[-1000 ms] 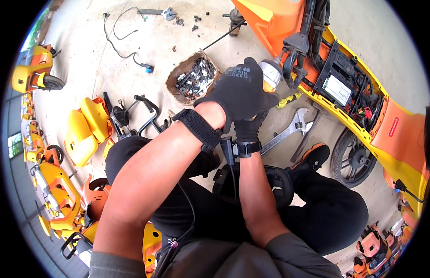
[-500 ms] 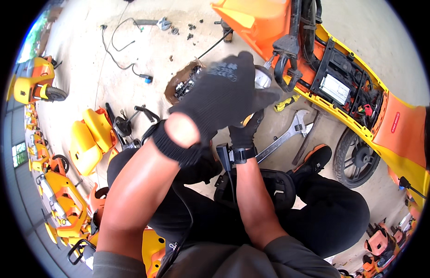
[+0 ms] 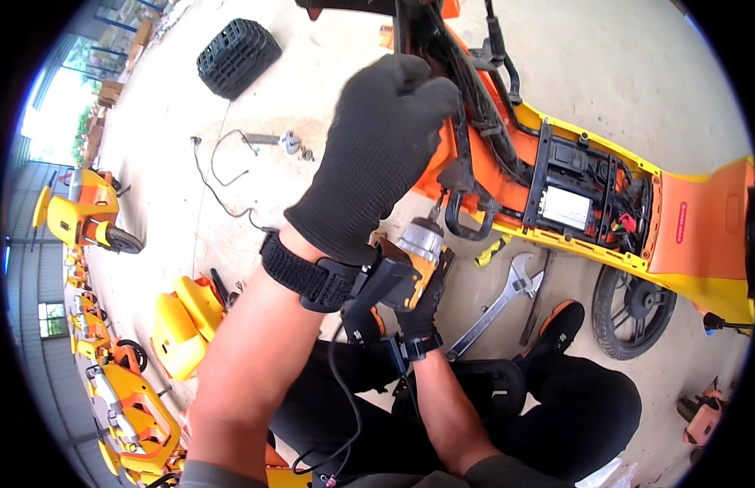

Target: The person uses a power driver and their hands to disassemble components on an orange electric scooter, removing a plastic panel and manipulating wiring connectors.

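The orange-and-yellow scooter point(image 3: 467, 130) lies at the upper right, its black frame tubes and compartment exposed. Over the edge of its black frame, my left hand point(image 3: 385, 130), in a black glove, has its fingers curled closed. What those fingers grip is hidden behind the glove. Below it, my right hand point(image 3: 424, 313), also gloved, is wrapped round a yellow cordless driver point(image 3: 422, 264) with a silver head. The driver's tip points up at the black hoop bracket point(image 3: 459, 207) on the scooter's side; whether it touches a fastener is too small to tell.
An adjustable wrench point(image 3: 498, 305) and a hammer-like tool point(image 3: 540, 297) lie right of my right hand. A black crate point(image 3: 239, 58) stands at the back left. A cable point(image 3: 215, 183) trails on the floor. Yellow covers point(image 3: 186, 325) and several scooters point(image 3: 84, 211) are at the left.
My left hand has moved from in front of the driver up to the scooter's frame, and its fingers have curled. The view has shifted, bringing the black crate into sight and showing the driver more fully.
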